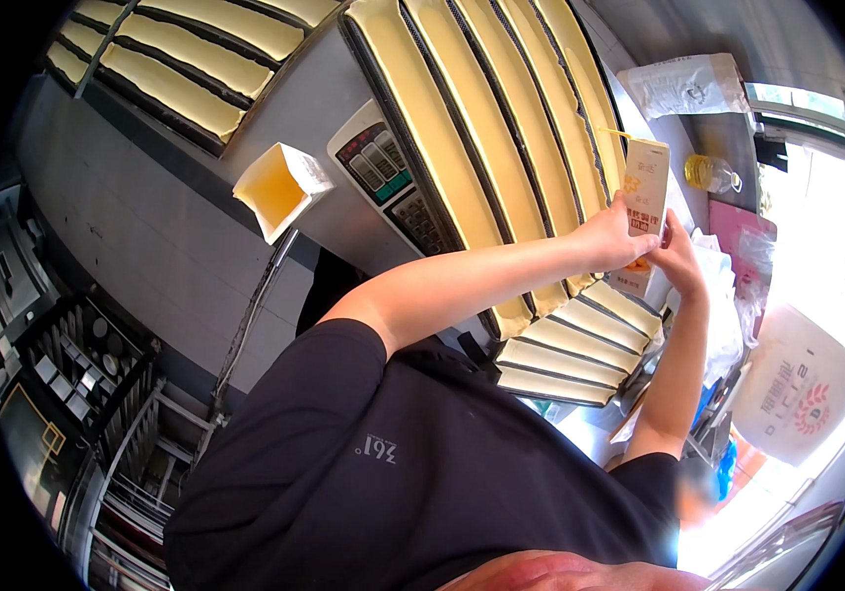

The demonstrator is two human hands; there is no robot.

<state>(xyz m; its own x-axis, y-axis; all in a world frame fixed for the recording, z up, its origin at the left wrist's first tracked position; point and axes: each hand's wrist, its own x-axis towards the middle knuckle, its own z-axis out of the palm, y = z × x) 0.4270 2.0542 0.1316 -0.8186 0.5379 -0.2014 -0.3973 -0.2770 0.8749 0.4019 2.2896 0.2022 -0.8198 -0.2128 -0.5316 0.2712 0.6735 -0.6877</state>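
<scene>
My left hand (618, 235) grips a tall printed carton (645, 182) from its near left side. My right hand (676, 258) closes round the carton's right side, its fingers partly hidden. A thin yellow strand reaches from the carton's top toward a dark tray (486, 138) with several long channels. Pale yellow material lies along these channels; whether it is dough or a lining I cannot tell. Beneath my forearms, nearer my body, sits a second channelled tray (572, 347) with pale yellow strips. Part of another printed carton (629, 283) shows below my hands.
Left of the large tray stand a digital scale (386, 172) and an opened white carton (282, 192), yellow inside. Another channelled tray (191, 74) is at the far left. To the right are a clear bottle (710, 174) with yellow liquid, a plastic bag (686, 87) and a large white container (792, 386).
</scene>
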